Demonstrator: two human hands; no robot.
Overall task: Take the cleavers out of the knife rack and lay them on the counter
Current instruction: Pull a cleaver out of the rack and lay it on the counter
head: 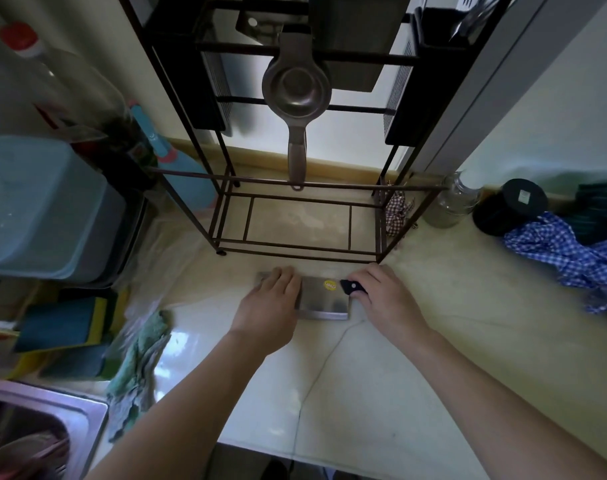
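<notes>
A steel cleaver with a yellow sticker lies flat on the pale counter, just in front of the black wire rack. My right hand is closed around its black handle at the blade's right end. My left hand lies flat, fingers together, on the left part of the blade and hides that end. Another blade edge seems to show under my left fingers, but I cannot tell for sure. Black holders hang high on the rack; their contents are not clear.
A metal squeezer hangs from the rack's front. A blue lidded box and sponges sit left, with a green cloth and the sink. A glass jar, black tin and blue checked cloth lie right.
</notes>
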